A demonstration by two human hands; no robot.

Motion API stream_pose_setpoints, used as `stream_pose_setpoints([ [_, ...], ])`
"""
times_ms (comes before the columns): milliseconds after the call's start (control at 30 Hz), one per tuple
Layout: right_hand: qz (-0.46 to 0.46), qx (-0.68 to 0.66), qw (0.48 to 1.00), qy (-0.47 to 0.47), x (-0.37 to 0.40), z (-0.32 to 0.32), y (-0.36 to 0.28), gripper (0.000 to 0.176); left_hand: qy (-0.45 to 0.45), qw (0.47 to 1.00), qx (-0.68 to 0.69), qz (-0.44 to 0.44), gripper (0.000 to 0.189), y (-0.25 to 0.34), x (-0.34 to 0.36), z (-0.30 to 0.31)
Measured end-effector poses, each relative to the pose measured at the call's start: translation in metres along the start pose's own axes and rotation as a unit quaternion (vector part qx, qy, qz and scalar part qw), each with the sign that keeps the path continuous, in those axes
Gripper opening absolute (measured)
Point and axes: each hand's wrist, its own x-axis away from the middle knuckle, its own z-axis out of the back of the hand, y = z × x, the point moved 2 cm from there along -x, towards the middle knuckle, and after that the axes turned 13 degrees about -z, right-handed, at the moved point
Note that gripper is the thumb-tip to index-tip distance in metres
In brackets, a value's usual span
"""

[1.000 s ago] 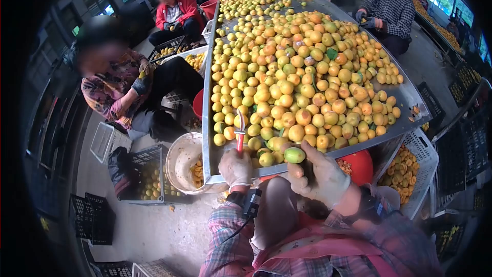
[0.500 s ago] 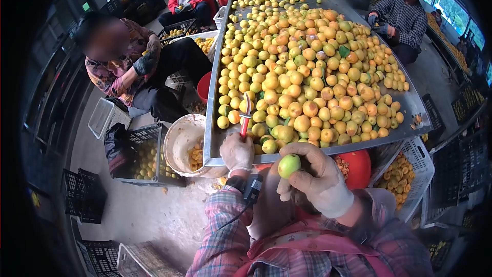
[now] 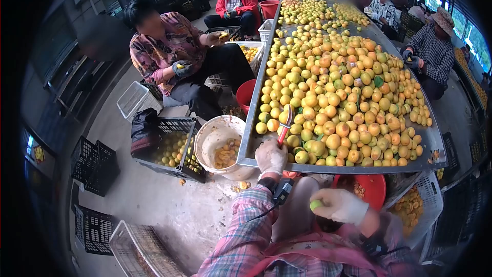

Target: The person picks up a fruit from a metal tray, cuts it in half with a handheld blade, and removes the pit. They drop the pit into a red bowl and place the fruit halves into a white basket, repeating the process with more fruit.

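My left hand, in a pale glove, is closed around the red handle of a small curved-blade knife. The blade points up over the near left corner of the metal table, beside the heaped apricots. Lower and to the right, my gloved right hand grips a green apricot, partly hidden by the fingers. That hand is slightly blurred, in front of my body and below the table edge.
A metal table bears the fruit. On its left stand a white bucket with cut fruit and a dark crate. A red basin and white crate are under the right side. Several people sit around the table.
The view has swung left, so the table appears further right. My right hand has lowered toward my body with the green apricot. My left hand still holds the knife at the table corner.
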Motion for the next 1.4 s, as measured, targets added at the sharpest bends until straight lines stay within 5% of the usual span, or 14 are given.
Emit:
stream_pose_setpoints([
  [200,-0.076,0.327,0.939,-0.068,-0.011,0.000,0.010,0.038,-0.011,1.000,0.014,0.016,0.023,-0.003,0.001,-0.001],
  [300,-0.054,0.421,0.904,-0.057,-0.014,0.006,-0.055,0.032,0.000,1.000,0.022,0.023,0.023,-0.006,0.003,-0.003],
  [333,0.122,0.353,0.927,0.035,-0.030,0.001,-0.055,0.030,0.011,1.000,0.016,0.001,0.022,-0.006,0.003,-0.002],
  [400,0.130,0.066,0.989,-0.003,-0.020,0.004,-0.138,0.061,0.002,0.999,0.025,-0.038,0.021,-0.015,0.005,-0.013],
  [467,0.224,-0.083,0.971,0.029,-0.006,0.001,-0.186,0.070,0.005,0.999,0.020,-0.026,0.021,-0.014,0.005,-0.012],
  [567,0.270,-0.006,0.958,0.091,0.001,0.000,-0.189,0.068,0.004,1.000,0.019,-0.008,0.020,-0.012,0.004,-0.007],
  [600,0.191,-0.010,0.979,0.066,0.006,0.000,-0.186,0.064,-0.001,1.000,0.020,-0.003,0.020,-0.011,0.003,-0.005],
  [833,0.224,-0.047,0.971,0.074,-0.024,-0.009,-0.069,0.052,-0.033,0.999,0.014,0.004,0.024,-0.007,0.000,-0.001],
  [900,0.175,-0.081,0.980,0.055,-0.010,0.003,-0.047,0.047,-0.020,1.000,0.023,0.003,0.022,-0.007,0.001,-0.002],
  [967,0.001,-0.188,0.982,-0.002,0.005,0.014,-0.024,0.042,-0.026,1.000,0.016,0.003,0.025,-0.007,0.001,-0.003],
  [1000,-0.013,-0.186,0.982,0.006,0.016,0.025,-0.020,0.038,-0.031,0.999,0.016,0.003,0.024,-0.007,0.001,-0.001],
  [1233,-0.058,-0.498,0.845,0.185,0.051,0.055,0.090,0.028,-0.037,0.999,0.009,0.035,0.022,0.001,0.002,-0.006],
  [1400,-0.041,-0.550,0.810,0.198,0.065,0.051,0.122,0.025,-0.044,0.999,-0.012,0.022,0.024,0.005,0.003,-0.004],
])
